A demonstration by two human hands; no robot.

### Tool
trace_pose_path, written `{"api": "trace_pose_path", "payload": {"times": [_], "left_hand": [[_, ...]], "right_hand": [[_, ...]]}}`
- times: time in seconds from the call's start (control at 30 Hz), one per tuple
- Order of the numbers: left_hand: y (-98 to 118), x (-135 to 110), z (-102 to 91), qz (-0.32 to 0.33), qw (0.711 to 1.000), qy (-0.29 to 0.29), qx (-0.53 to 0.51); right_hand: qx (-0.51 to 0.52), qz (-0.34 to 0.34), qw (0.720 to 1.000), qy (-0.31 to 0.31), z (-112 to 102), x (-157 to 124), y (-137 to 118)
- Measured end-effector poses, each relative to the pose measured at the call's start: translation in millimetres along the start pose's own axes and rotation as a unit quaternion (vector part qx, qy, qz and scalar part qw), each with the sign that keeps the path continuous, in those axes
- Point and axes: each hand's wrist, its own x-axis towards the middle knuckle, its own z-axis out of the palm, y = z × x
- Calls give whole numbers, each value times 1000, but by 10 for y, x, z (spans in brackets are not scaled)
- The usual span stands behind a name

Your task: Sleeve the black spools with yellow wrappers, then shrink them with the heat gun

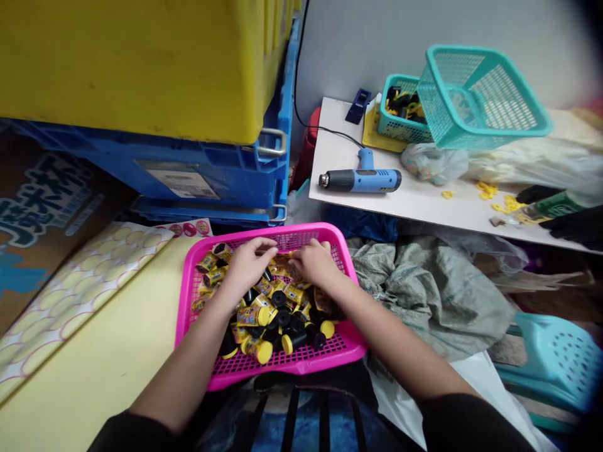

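Both of my forearms reach forward into a shallow magenta plastic mesh basket (264, 231) that rests in front of me. It holds a loose heap of small yellow-labelled bottles with black caps (254, 316), lying at many angles. My left hand (249, 263) rests curled on the far left of the heap. My right hand (318, 263) lies close beside it, fingers down among the bottles near the far rim. The fingers and the heap hide whether either hand grips a bottle.
A white table (377, 188) at the upper right bears a blue heat gun (360, 179), teal baskets (480, 94), plastic bags and yellow pieces. A grey woven sack (433, 295) lies right of the basket. A yellow crate (127, 63) sits on a blue crate (202, 176) ahead.
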Motion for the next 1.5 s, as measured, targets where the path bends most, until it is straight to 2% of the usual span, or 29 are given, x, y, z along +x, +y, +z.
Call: {"api": "trace_pose_path", "payload": {"times": [0.07,0.13,0.2,0.23,0.3,0.37,0.4,0.43,0.5,0.6,0.77,0.83,0.87,0.9,0.93,0.97,1.03,1.07,1.1,1.13,1.17,1.23,1.4,1.5], "left_hand": [[12,-14,-25,0,1000,-24,-9],[33,-21,-31,-6,998,-47,-45],[57,-23,-28,-21,995,-47,-86],[67,-23,-27,-31,994,-43,-100],[81,-25,-33,-54,993,-37,-101],[86,-27,-46,-55,996,-24,-72],[85,-28,-53,-43,998,-13,-54],[85,-28,-60,-25,999,1,-39],[91,-25,-70,2,999,24,-27],[124,-28,-98,-6,997,30,-67],[229,-109,-216,-27,993,43,-108],[263,-158,-263,-34,991,64,-113],[274,-179,-280,-39,989,74,-121],[282,-197,-290,-44,987,83,-129],[287,-211,-294,-47,985,92,-137],[290,-222,-292,-47,984,100,-141],[292,-236,-274,-41,983,115,-140],[292,-242,-261,-33,982,122,-139],[292,-248,-248,-25,982,128,-137],[292,-255,-235,-17,981,134,-136],[292,-263,-225,-9,981,140,-136],[289,-280,-212,2,979,151,-138],[276,-300,-213,42,975,174,-134],[263,-293,-207,67,972,186,-127]], "right_hand": [[94,-17,995,-4,-49,2,102],[184,-64,981,-10,-81,-5,179],[235,-99,967,-6,-114,-14,225],[254,-96,962,7,-137,-19,240],[271,-45,959,64,-199,-28,260],[226,13,967,118,-265,-35,262],[175,25,976,124,-288,-38,253],[109,26,988,111,-299,-40,234],[-30,14,998,44,-281,-42,170],[-139,29,989,-29,-191,-38,38],[-146,69,986,-43,-158,-16,-46],[-79,79,994,-6,-229,-18,-16],[1,79,997,22,-275,-26,2],[112,72,990,53,-325,-39,17],[243,58,965,81,-373,-56,25],[375,38,921,101,-415,-78,26],[582,-3,805,112,-469,-128,2],[653,-17,749,108,-476,-152,-17],[702,-26,705,97,-470,-172,-37],[731,-31,676,83,-452,-186,-55],[746,-30,662,69,-427,-196,-67],[745,-27,665,54,-368,-200,-73],[692,-33,717,74,-295,-183,-45],[680,-27,729,80,-299,-186,-40]]}}
